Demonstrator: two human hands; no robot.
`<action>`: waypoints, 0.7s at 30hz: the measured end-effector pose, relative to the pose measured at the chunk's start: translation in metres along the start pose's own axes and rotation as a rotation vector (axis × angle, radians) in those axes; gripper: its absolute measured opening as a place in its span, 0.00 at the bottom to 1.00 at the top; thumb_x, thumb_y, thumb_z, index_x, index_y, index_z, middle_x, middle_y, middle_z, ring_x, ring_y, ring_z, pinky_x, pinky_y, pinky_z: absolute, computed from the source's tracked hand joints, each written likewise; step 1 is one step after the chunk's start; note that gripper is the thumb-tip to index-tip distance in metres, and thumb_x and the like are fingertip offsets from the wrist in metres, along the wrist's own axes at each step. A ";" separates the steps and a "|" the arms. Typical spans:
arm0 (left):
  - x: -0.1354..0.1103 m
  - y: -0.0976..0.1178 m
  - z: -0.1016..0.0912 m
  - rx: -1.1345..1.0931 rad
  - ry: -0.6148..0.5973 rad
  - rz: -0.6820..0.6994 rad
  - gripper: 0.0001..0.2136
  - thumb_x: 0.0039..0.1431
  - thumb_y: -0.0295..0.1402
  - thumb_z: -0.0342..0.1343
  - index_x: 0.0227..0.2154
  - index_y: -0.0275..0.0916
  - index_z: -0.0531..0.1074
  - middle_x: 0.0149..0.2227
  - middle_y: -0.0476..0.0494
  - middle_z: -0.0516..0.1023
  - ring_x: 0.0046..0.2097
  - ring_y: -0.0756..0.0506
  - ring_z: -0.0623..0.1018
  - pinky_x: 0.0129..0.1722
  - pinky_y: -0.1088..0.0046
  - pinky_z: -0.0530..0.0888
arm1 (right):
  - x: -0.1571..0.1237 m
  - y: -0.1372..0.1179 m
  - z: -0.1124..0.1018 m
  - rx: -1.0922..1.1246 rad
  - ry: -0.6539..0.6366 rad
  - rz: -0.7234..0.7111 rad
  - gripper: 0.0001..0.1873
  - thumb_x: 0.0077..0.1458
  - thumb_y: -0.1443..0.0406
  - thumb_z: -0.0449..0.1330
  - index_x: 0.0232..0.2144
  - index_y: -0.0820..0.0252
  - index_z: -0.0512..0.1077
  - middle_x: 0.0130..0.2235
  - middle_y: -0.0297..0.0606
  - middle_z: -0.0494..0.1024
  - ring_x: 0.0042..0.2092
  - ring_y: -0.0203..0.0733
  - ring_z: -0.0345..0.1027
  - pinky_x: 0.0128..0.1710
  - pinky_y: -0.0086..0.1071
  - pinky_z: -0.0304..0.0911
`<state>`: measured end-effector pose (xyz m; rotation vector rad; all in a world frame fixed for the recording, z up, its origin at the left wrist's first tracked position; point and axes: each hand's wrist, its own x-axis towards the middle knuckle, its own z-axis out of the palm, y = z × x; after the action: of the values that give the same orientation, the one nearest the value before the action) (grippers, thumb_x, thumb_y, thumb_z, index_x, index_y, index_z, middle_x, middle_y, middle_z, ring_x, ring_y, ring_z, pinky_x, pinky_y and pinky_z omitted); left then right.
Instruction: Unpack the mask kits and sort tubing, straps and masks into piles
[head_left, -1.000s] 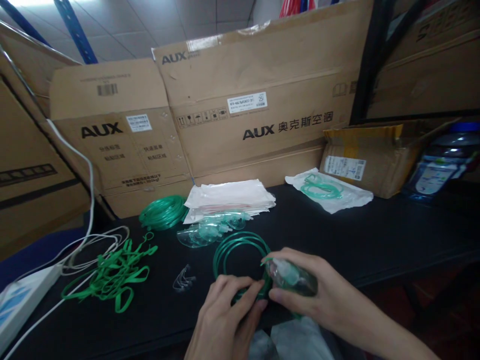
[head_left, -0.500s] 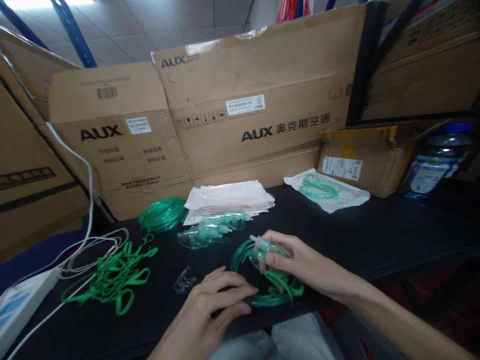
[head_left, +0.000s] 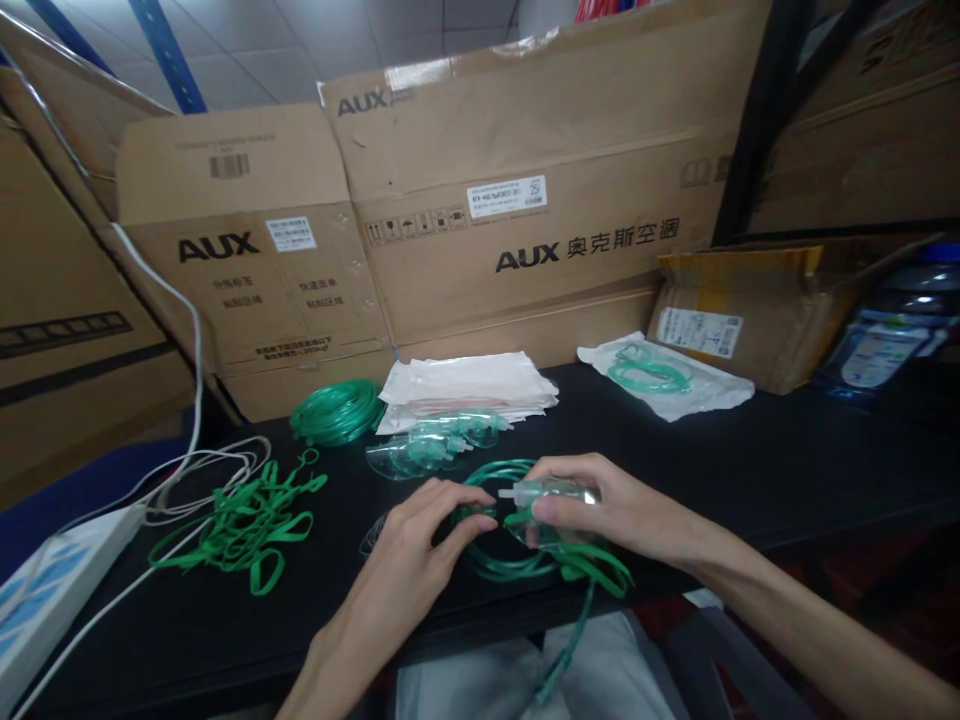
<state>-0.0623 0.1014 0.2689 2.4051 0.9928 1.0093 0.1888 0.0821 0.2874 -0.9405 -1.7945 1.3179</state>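
Note:
My right hand (head_left: pixel 607 510) is closed around a clear plastic mask (head_left: pixel 551 497) with a short white connector pointing left. My left hand (head_left: pixel 420 535) pinches the end of a coiled green tube (head_left: pixel 501 560) just left of that connector. The coil lies on the black table (head_left: pixel 750 470) under both hands. A green strap (head_left: pixel 592 575) hangs from the mask over the table's front edge.
Several clear masks (head_left: pixel 420 452) and a stack of white bags (head_left: pixel 465 385) lie behind my hands. A green tube coil (head_left: pixel 337 410), loose green straps (head_left: pixel 247 525), a bagged set (head_left: pixel 660 375), white cables and a power strip (head_left: pixel 45 600) sit around. Cardboard boxes (head_left: pixel 525 200) stand behind.
Both hands have lifted away from the table edge. The mask has turned so its connector points left, and my left hand now pinches the tube end beside it.

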 end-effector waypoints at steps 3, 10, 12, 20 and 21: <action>-0.001 0.000 0.000 0.023 0.032 0.007 0.04 0.67 0.33 0.60 0.42 0.44 0.78 0.41 0.51 0.82 0.40 0.47 0.81 0.43 0.74 0.75 | 0.002 0.005 0.001 -0.038 0.023 -0.045 0.23 0.61 0.48 0.63 0.37 0.64 0.79 0.34 0.37 0.81 0.34 0.38 0.70 0.36 0.29 0.62; -0.002 -0.001 -0.001 0.033 0.044 0.060 0.08 0.69 0.30 0.57 0.45 0.45 0.79 0.43 0.49 0.83 0.45 0.47 0.81 0.47 0.74 0.75 | 0.007 0.010 0.007 -0.151 0.048 -0.063 0.19 0.58 0.51 0.66 0.40 0.61 0.79 0.34 0.32 0.78 0.34 0.36 0.66 0.34 0.27 0.60; -0.003 -0.002 0.000 0.034 0.046 0.056 0.09 0.69 0.30 0.56 0.46 0.45 0.79 0.44 0.48 0.83 0.46 0.46 0.81 0.48 0.73 0.76 | 0.008 0.010 0.008 -0.175 0.048 -0.077 0.19 0.58 0.51 0.65 0.40 0.61 0.80 0.34 0.32 0.78 0.34 0.36 0.65 0.33 0.27 0.60; -0.003 0.002 0.000 0.109 0.030 0.138 0.09 0.71 0.30 0.53 0.45 0.42 0.78 0.43 0.46 0.82 0.45 0.45 0.79 0.47 0.69 0.76 | 0.009 0.013 0.014 -0.345 0.132 -0.102 0.18 0.59 0.52 0.65 0.40 0.61 0.81 0.29 0.31 0.75 0.30 0.34 0.61 0.30 0.26 0.56; -0.002 0.003 0.000 0.122 0.020 0.159 0.09 0.71 0.29 0.52 0.46 0.42 0.77 0.44 0.45 0.82 0.45 0.45 0.79 0.48 0.69 0.75 | 0.009 0.014 0.016 -0.357 0.140 -0.101 0.18 0.59 0.52 0.64 0.39 0.61 0.81 0.28 0.30 0.73 0.29 0.34 0.59 0.29 0.26 0.55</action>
<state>-0.0622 0.0972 0.2698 2.6140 0.9061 1.0560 0.1729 0.0859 0.2714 -1.0849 -1.9740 0.8612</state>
